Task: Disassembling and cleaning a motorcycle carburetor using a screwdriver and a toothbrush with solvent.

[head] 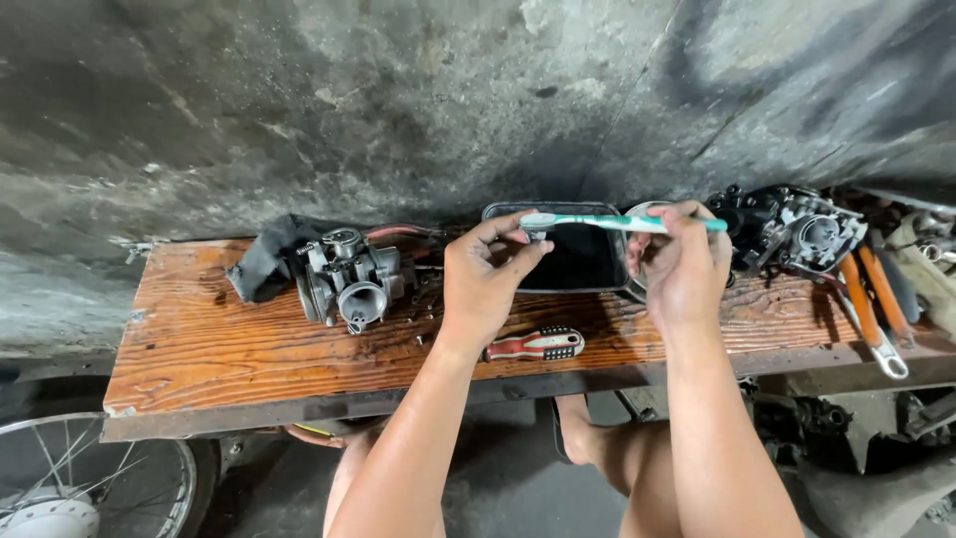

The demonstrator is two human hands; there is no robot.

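Toothbrush [622, 223], teal-and-white plastic, is in my right hand [685, 271], fingers closed round the handle's far end, bristle head pointing left. My left hand [485, 284] pinches a tiny metal part [539, 236] at its fingertips, right under the bristles; too small to say what it is exactly. Both sit above a dark rectangular tray [581, 261] w/ rounded corners, its inside black and glossy. I judge scrubbing is mid-way: carb body [349, 277], cast grey metal w/ round bore, stands apart at left beside a black rag [267, 261], and small bits lie loose around it. Red-and-black screwdriver [535, 346] lies untouched near the plank's front edge. Plank [199, 339] is rough, oil-stained wood grain. 2nd carb [802, 231] sits further right.
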